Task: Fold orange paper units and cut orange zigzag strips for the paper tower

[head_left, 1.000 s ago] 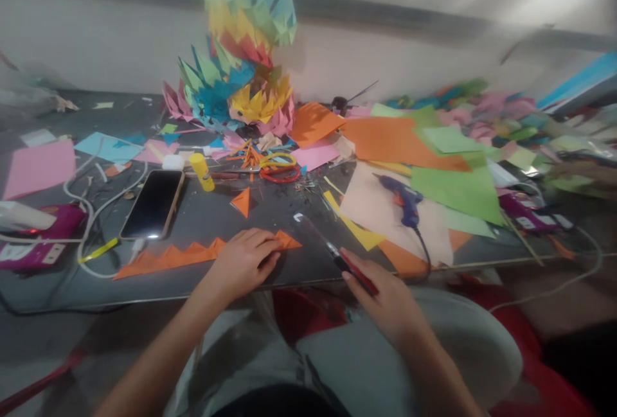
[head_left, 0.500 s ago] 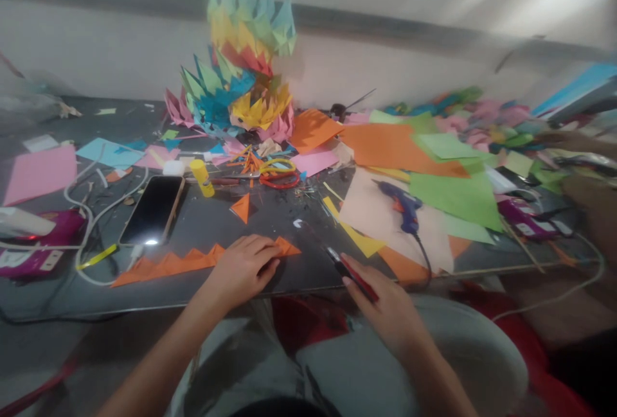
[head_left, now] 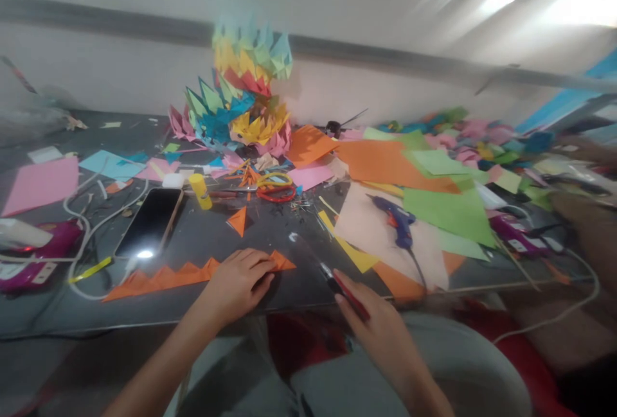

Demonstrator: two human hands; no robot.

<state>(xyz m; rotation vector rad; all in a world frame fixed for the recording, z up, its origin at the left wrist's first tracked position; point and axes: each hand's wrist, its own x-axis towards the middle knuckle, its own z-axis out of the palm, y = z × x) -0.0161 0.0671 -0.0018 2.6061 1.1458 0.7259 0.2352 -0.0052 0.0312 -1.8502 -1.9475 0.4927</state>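
My left hand (head_left: pixel 241 279) rests over the right part of an orange folded-paper strip (head_left: pixel 168 279), its fingers bent together and holding it on the table. The strip has a row of pointed peaks, and its right tip (head_left: pixel 283 263) sticks out past my fingers. In my right hand (head_left: pixel 378 324) is a slim tool (head_left: pixel 340 285) with a red-and-black handle and a metal collar. Its thin, blurred shaft points away toward a pale tip; the exact kind cannot be made out. A loose orange folded triangle (head_left: pixel 238 221) lies beyond my left hand.
Behind lie scissors (head_left: pixel 276 187), a glue stick (head_left: pixel 199 191) and a phone (head_left: pixel 149 224) with its light on. A blue glue gun (head_left: pixel 396 218) rests on coloured sheets to the right. Folded-paper models (head_left: pixel 241 108) stand at the back. Cables trail from purple power strips (head_left: pixel 518 234).
The whole scene sits slightly lower as the camera tilts up. Both hands keep nearly the same places, the left on the strip and the right with the slim tool.
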